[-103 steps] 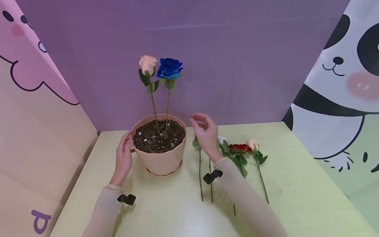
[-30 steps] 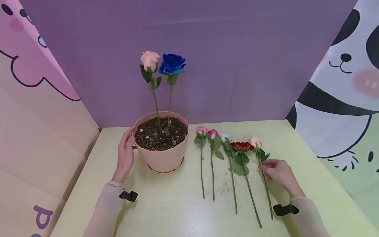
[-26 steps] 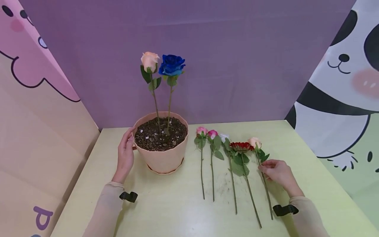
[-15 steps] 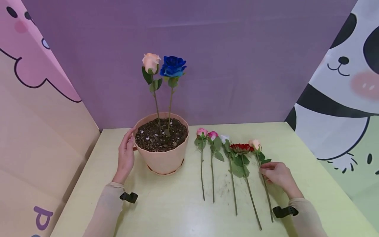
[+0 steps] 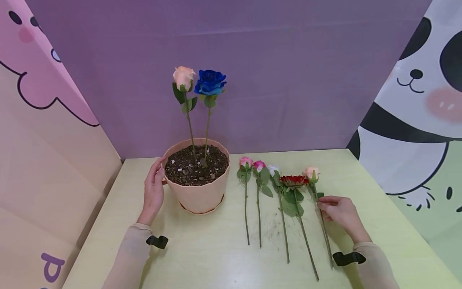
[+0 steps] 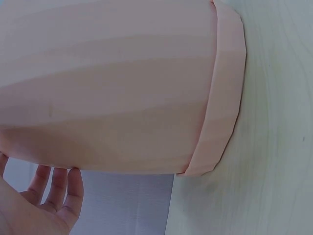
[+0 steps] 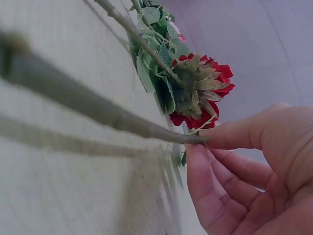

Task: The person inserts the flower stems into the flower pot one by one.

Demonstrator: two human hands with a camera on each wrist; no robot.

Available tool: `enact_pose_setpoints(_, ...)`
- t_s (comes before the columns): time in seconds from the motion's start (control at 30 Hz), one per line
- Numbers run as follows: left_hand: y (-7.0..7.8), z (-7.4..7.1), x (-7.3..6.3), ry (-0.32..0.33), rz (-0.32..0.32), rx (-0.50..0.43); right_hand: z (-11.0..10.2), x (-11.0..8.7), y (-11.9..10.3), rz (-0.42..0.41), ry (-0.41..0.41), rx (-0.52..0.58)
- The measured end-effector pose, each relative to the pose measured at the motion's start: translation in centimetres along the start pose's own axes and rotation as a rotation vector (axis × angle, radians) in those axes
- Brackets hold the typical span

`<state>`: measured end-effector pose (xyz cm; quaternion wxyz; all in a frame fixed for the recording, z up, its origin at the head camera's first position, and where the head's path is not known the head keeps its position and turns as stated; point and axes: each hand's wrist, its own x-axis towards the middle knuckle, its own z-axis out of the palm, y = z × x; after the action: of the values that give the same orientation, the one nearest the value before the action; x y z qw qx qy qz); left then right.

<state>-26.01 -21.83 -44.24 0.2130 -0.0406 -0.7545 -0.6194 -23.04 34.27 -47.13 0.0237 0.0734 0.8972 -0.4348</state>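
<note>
Here, peach rose (image 5: 311, 174) in right hand (image 5: 340, 212)

A single purple, round-bowled letter (image 5: 53, 259) is showing on the flat beige printed panel (image 5: 43, 180) beyond the left edge of the pale, wood-grained table (image 5: 202, 257); its tilt is leaving unclear which letter.

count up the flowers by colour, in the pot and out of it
Peach: 2, a potted peach flower and a peach flower pinched by the right hand
Pink: 2, a light pink flower and a deep pink flower
Blue flower: 1
White flower: 1
Red flower: 1
Total: 7
</note>
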Motion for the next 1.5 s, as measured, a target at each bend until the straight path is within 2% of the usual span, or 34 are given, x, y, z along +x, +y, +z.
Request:
enact_pose_setpoints(0.2, 0.1, -0.1, 0.1, -0.007, -0.012, 0.004, -0.2, -0.1, -0.6, -0.025, 0.014, 0.037)
enact_pose_setpoints(0.43, 0.1, -0.2, 0.1, -0.006, 0.012, 0.022, -0.5, 0.0, -0.9, -0.029, 0.007, 0.048)
enact_pose_setpoints(0.6, 0.0, -0.2, 0.0, -0.006, 0.007, 0.013, -0.5, -0.1, -1.0, -0.026, 0.010, 0.063)
enact_pose_setpoints(0.83, 0.0, -0.2, 0.0, -0.008, 0.003, 0.004, -0.7, -0.3, -1.2, -0.043, 0.040, 0.131)
enact_pose_setpoints(1.2, 0.1, -0.1, 0.0, -0.013, 0.007, 0.009, -0.9, 0.4, -2.4, -0.081, 0.022, 0.271)
enact_pose_setpoints(1.5, -0.1, -0.1, -0.1, -0.010, -0.004, 0.016, -0.9, 0.2, -4.1, -0.113, 0.017, 0.312)
